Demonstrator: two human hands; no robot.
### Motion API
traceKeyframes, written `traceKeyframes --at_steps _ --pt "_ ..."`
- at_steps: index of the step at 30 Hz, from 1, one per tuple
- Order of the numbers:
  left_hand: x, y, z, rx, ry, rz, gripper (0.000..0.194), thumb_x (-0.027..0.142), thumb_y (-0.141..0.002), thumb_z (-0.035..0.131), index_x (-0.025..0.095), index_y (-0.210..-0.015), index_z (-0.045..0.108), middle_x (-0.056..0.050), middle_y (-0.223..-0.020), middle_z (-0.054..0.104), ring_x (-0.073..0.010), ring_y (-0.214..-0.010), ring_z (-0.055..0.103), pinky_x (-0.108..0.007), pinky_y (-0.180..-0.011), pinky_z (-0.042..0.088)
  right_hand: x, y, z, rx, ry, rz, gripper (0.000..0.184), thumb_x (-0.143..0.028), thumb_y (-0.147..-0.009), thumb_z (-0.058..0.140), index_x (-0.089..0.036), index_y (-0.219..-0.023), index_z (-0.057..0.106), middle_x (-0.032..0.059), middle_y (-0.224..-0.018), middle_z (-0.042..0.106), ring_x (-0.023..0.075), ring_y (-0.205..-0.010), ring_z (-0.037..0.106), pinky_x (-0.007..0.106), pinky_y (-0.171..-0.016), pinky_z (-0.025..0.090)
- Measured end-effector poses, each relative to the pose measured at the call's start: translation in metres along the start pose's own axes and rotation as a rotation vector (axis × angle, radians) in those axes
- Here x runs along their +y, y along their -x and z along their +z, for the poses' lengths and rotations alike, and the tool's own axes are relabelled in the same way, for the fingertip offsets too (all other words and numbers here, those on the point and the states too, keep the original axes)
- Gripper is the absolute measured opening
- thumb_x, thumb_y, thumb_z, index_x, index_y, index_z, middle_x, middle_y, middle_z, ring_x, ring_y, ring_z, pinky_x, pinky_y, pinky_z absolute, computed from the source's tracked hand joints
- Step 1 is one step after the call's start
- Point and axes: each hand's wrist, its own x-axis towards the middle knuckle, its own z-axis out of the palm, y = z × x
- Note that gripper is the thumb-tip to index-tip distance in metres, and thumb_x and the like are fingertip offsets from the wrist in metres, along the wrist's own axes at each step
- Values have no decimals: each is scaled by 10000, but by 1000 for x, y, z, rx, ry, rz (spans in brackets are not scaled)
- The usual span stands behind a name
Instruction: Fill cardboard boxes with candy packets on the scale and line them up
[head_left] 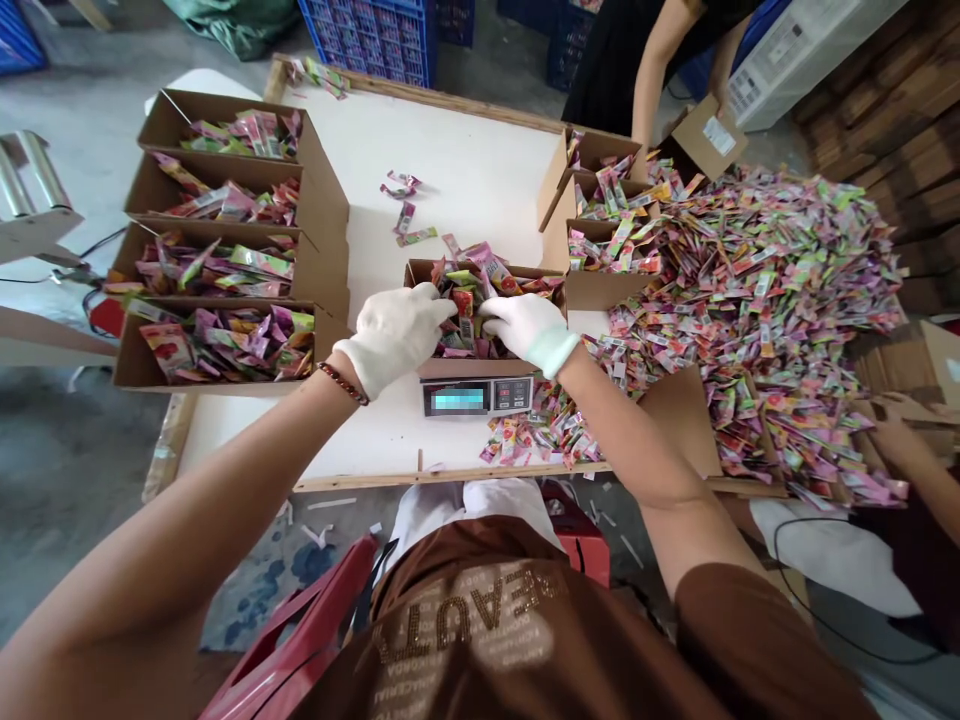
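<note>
- Left hand (401, 335): gloved, fingers curled at candy-like packets (465, 303); can't tell if pinching any.
- Right hand (529, 328): gloved, fingers among packets; grip unclear.
- Packets: in cardboard box (466, 367) at digital scale (477, 397).
- Likely best: level gently, don't press; hands off for a true reading.

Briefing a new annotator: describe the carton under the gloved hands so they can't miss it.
On the white wood-edged table, look between the row of four brown cartons at left and the multicoloured sachet heap at right. It's the open brown cardboard carton just beyond the lit blue display. Only this one has the white-gloved left hand and right hand at it.
</note>
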Motion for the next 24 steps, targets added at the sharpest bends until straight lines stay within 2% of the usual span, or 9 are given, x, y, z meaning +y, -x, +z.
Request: traceKeyframes --at_steps 3,6,8,11,14,17,20,22,24 --pt "10 22 -25 30 -65 28 285 252 -945 574 242 -1162 759 -95 -1218 704 -246 -1019 691 -350 -836 556 17 22 -21 59 -179 -74 245 -389 -1003 656 -269 -1119 836 32 -1202 810 263 -1146 741 409 -1018 553" --pt "8 55 -50 146 -29 21 335 342 -999 521 233 -1225 743 -82 -1358 675 -245 -1085 687 -357 -895 562 36 50 -36 237 -325 -112 255 -401 -982 677 -256 -1105 848 23 -1214 808 243 -1169 739 403 -1076 550" --pt "-3 78 -56 222 63 -28 366 414 -1003 540 204 -1224 742 -99 -1345 690 -260 -1118 675 -382 -976 549 46 67 -40 362 -384 -75 263 -392 -960 690 -235 -1099 849 43 -1182 812 254 -1114 755 420 -1046 578" --pt "-27 116 -38 266 236 -218 395 498 -952 607 183 -1143 753 -113 -1203 736 -300 -1088 664 -440 -1026 527 53 86 -39 456 -457 21 279 -396 -930 704 -226 -1105 840 64 -1131 817 268 -1020 775 442 -964 626" --pt "-48 155 3 151 566 -526 435 568 -879 660 191 -1080 736 -92 -981 727 -268 -860 652 -403 -822 561 53 95 -32 484 -502 69 292 -409 -910 714 -222 -1100 832 74 -1103 819 274 -991 783 452 -935 647" --pt "-68 185 42 88 974 -835 609 612 -739 812 213 -1171 652 -66 -1039 678 -211 -792 664 -339 -726 565 49 96 -28 484 -525 73 299 -410 -909 712 -217 -1109 824 77 -1098 818 266 -987 785 458 -941 652" --pt "-97 192 57 253 1225 -1103 718 588 -682 885 246 -1194 516 -66 -1224 568 -214 -910 703 -371 -805 614 43 93 -29 472 -536 57 302 -398 -923 694 -216 -1130 818 80 -1128 810 257 -1005 781 465 -961 645" --pt "-122 183 54 363 1289 -1199 728 585 -725 867 255 -1221 447 -80 -1277 491 -241 -991 699 -424 -853 629 40 91 -31 481 -529 52 301 -392 -927 687 -217 -1134 819 78 -1135 807 253 -1007 778 464 -963 643" --pt "-148 167 49 399 1320 -1229 715 588 -788 818 250 -1265 406 -87 -1252 480 -264 -1046 683 -455 -879 629 38 91 -33 497 -516 49 304 -393 -927 688 -213 -1134 819 77 -1127 807 251 -994 779 459 -957 642"
